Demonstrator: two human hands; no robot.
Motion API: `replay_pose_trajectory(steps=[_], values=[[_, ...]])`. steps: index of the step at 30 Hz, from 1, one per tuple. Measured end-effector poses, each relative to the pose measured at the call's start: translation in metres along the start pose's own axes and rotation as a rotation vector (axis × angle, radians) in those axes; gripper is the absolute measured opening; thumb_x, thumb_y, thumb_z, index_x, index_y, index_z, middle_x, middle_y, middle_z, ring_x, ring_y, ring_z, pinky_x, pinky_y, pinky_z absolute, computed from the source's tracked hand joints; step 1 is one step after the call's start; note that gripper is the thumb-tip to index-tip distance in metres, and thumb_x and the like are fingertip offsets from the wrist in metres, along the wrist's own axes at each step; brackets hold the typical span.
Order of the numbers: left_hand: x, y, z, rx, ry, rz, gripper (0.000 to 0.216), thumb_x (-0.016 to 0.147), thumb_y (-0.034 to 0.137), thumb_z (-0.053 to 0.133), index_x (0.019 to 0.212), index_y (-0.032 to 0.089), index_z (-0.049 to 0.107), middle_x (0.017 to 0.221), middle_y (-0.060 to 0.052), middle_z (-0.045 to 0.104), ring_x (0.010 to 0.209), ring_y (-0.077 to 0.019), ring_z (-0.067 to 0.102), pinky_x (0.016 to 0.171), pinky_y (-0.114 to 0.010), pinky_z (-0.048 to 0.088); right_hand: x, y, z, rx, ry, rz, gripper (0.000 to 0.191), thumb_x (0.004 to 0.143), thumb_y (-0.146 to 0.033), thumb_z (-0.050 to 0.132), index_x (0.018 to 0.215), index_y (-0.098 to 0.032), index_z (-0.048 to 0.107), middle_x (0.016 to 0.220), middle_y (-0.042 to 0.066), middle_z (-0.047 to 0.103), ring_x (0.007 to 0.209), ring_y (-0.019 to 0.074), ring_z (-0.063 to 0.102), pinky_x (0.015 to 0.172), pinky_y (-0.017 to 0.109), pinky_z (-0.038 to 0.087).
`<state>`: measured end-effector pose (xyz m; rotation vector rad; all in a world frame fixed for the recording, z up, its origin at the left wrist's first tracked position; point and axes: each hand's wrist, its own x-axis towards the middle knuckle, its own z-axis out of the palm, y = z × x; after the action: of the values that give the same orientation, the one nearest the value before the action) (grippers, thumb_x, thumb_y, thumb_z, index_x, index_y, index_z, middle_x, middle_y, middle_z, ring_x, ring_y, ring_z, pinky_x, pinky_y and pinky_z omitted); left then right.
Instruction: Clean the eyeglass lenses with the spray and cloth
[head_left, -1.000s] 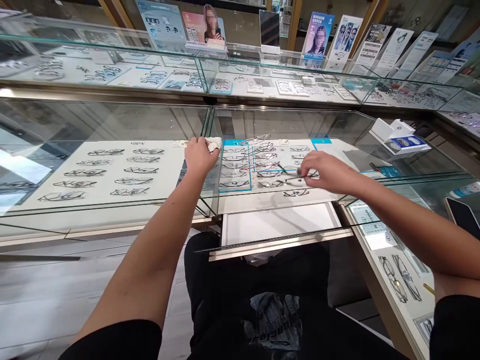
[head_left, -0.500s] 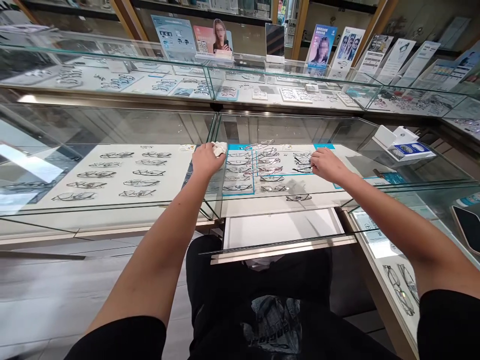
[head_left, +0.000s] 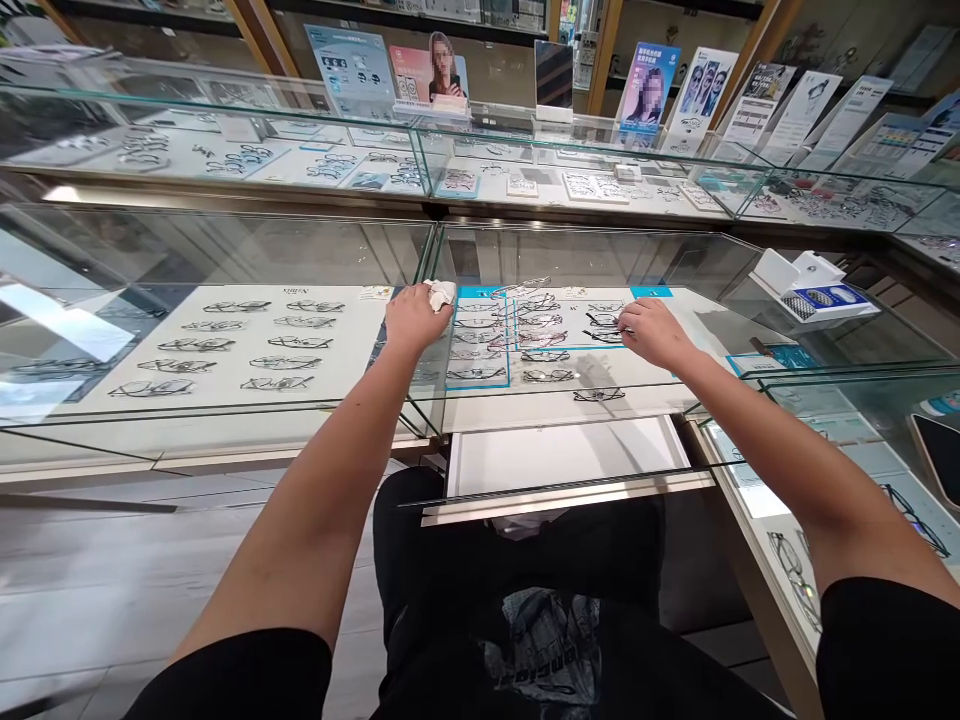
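Observation:
My left hand (head_left: 414,320) is closed around a crumpled white cloth or tissue (head_left: 441,294), by the upright glass divider of the display case. My right hand (head_left: 651,330) is closed, its fingertips pinching the right side of a dark pair of eyeglasses (head_left: 602,334) low over the case floor. Exactly how the fingers grip the frame is partly hidden. Between the hands, several eyeglasses (head_left: 541,320) lie in columns on white and blue display boards. A single dark-framed pair (head_left: 598,395) rests nearer to me.
An open white drawer (head_left: 562,455) juts out over my lap. Left of the divider, more eyeglasses (head_left: 196,345) lie in two columns. On the glass at right stands an open white box (head_left: 817,290), with a phone (head_left: 937,450) nearer. Upright advertising cards (head_left: 649,85) line the rear counter.
My right hand has shifted very slightly left, with the dark eyeglasses at its fingertips. My left hand stays by the divider with the cloth or tissue. The view has moved a little.

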<state>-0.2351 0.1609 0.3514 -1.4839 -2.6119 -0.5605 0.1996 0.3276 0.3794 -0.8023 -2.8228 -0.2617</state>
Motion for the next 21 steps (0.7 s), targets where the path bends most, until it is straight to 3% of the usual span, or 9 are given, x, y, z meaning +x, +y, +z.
replay_pose_trajectory(steps=[3, 6, 9, 12, 14, 16, 18, 21], values=[[0.004, -0.001, 0.000, 0.019, -0.096, 0.006, 0.082, 0.102, 0.049, 0.036, 0.169, 0.003, 0.043, 0.179, -0.022, 0.040, 0.168, -0.0392, 0.033, 0.136, -0.055, 0.026, -0.003, -0.002, -0.002, 0.012, 0.012, 0.018, 0.024, 0.096, -0.012, 0.058, 0.101, -0.015, 0.081, 0.122, 0.015, 0.081, 0.119, 0.0368, 0.065, 0.108, 0.051, 0.047], [0.010, -0.005, -0.002, 0.053, -0.208, 0.024, 0.087, 0.106, 0.053, 0.028, 0.176, 0.002, 0.028, 0.186, -0.020, 0.023, 0.174, -0.0384, 0.020, 0.140, -0.056, 0.018, -0.004, -0.002, -0.003, 0.030, 0.017, 0.031, 0.024, 0.097, -0.014, 0.058, 0.101, -0.017, 0.082, 0.126, 0.015, 0.080, 0.122, 0.0373, 0.064, 0.108, 0.053, 0.047], [0.012, -0.011, -0.006, 0.081, -0.255, 0.075, 0.090, 0.107, 0.059, 0.025, 0.177, 0.003, 0.024, 0.187, -0.020, 0.020, 0.174, -0.0385, 0.019, 0.140, -0.054, 0.018, -0.003, -0.003, -0.006, 0.044, -0.011, 0.059, 0.025, 0.098, -0.015, 0.057, 0.100, -0.017, 0.082, 0.130, 0.016, 0.078, 0.125, 0.0385, 0.063, 0.110, 0.055, 0.046], [0.008, -0.015, -0.007, 0.075, -0.221, 0.105, 0.090, 0.107, 0.062, 0.026, 0.177, 0.006, 0.027, 0.186, -0.020, 0.023, 0.174, -0.0376, 0.021, 0.140, -0.053, 0.020, -0.006, -0.009, -0.020, 0.078, 0.002, 0.091, 0.024, 0.096, -0.015, 0.057, 0.102, -0.016, 0.080, 0.135, 0.019, 0.075, 0.125, 0.0396, 0.061, 0.108, 0.055, 0.046], [0.005, -0.015, -0.007, 0.063, -0.188, 0.100, 0.089, 0.107, 0.061, 0.028, 0.177, 0.007, 0.030, 0.185, -0.019, 0.027, 0.173, -0.0372, 0.023, 0.140, -0.053, 0.021, -0.011, -0.022, -0.038, 0.179, 0.061, 0.125, 0.020, 0.097, -0.020, 0.058, 0.103, -0.016, 0.078, 0.129, 0.019, 0.074, 0.115, 0.0360, 0.063, 0.099, 0.050, 0.048], [0.003, -0.015, -0.006, 0.054, -0.177, 0.089, 0.088, 0.106, 0.061, 0.030, 0.176, 0.007, 0.033, 0.185, -0.019, 0.028, 0.173, -0.0371, 0.023, 0.140, -0.053, 0.021, -0.019, -0.041, -0.060, 0.393, 0.053, 0.162, 0.018, 0.100, -0.030, 0.059, 0.096, -0.019, 0.073, 0.110, 0.013, 0.075, 0.094, 0.0277, 0.063, 0.084, 0.042, 0.047], [0.002, -0.014, -0.007, 0.050, -0.182, 0.081, 0.088, 0.105, 0.060, 0.031, 0.176, 0.007, 0.034, 0.185, -0.018, 0.028, 0.173, -0.0368, 0.023, 0.140, -0.053, 0.021, -0.030, -0.066, -0.075, 0.674, -0.184, 0.115, 0.032, 0.103, -0.045, 0.057, 0.084, -0.021, 0.067, 0.086, 0.005, 0.070, 0.076, 0.0205, 0.057, 0.073, 0.035, 0.042], [0.000, -0.013, -0.009, 0.039, -0.193, 0.076, 0.094, 0.105, 0.067, 0.029, 0.176, 0.007, 0.033, 0.185, -0.018, 0.026, 0.174, -0.0371, 0.021, 0.140, -0.053, 0.019, -0.045, -0.103, -0.071, 0.846, -0.730, -0.103, 0.034, 0.102, -0.047, 0.057, 0.083, -0.021, 0.068, 0.085, 0.002, 0.070, 0.075, 0.0176, 0.056, 0.070, 0.032, 0.039]])
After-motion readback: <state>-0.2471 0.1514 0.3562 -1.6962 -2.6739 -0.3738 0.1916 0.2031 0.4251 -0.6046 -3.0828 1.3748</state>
